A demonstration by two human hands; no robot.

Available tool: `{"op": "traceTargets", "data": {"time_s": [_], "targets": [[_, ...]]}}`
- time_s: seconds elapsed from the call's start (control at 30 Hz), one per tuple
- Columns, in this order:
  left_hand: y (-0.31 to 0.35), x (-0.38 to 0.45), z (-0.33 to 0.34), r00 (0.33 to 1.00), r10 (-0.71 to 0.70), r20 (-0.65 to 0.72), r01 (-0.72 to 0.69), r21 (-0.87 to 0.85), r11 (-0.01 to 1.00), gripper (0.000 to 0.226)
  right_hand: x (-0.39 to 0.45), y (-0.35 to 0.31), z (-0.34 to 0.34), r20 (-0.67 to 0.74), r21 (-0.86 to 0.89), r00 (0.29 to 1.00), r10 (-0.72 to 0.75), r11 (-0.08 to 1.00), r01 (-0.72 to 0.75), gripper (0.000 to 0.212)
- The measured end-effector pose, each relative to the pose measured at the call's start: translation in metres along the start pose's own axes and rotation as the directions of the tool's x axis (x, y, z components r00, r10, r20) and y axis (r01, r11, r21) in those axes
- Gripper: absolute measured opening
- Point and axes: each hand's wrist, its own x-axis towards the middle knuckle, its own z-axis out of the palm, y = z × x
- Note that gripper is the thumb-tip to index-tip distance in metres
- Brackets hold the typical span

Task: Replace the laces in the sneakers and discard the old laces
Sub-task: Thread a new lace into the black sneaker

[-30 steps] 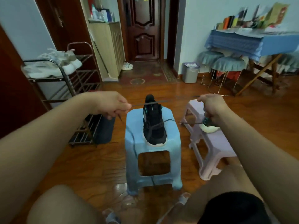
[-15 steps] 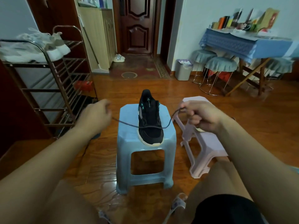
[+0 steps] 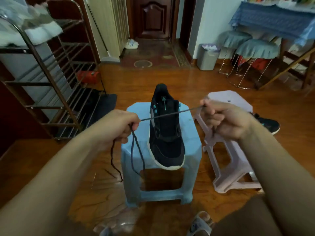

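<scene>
Two hands, one dark lace stretched above a sneaker.
Left hand [image 3: 119, 126] and right hand [image 3: 225, 120] each pinch the lace [image 3: 170, 114] with curled fingers; slack dangles lower left. Sneaker [image 3: 166, 132] sits centre frame on the blue stool [image 3: 190, 142], between and just beyond both hands. Advice: gather the lace evenly, keeping tension.

Glossy wood floor [image 3: 221, 92], smooth plastic blue stool [image 3: 190, 143], metal rack [image 3: 51, 82], matt cloth-like sneaker [image 3: 166, 133].
</scene>
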Motion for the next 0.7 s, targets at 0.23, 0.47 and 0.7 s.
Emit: {"op": "traceTargets", "data": {"time_s": [0.23,0.47,0.7], "targets": [[-0.017,-0.006,0.023,0.890,-0.168,0.423,0.085,0.210,0.974,0.025,-0.005,-0.007,-0.020,0.236,0.546,0.938,-0.255,0.833,0.089,0.058],[-0.024,-0.010,0.049,0.770,-0.226,0.596,0.016,0.336,0.942,0.027,0.004,-0.001,-0.012,-0.366,0.354,0.896,-0.252,0.853,0.384,0.021],[-0.010,-0.028,0.061,0.582,-0.279,0.764,-0.321,0.531,0.784,0.033,-0.005,0.008,-0.022,-0.319,0.051,0.941,-0.116,0.989,0.139,0.017]]}}
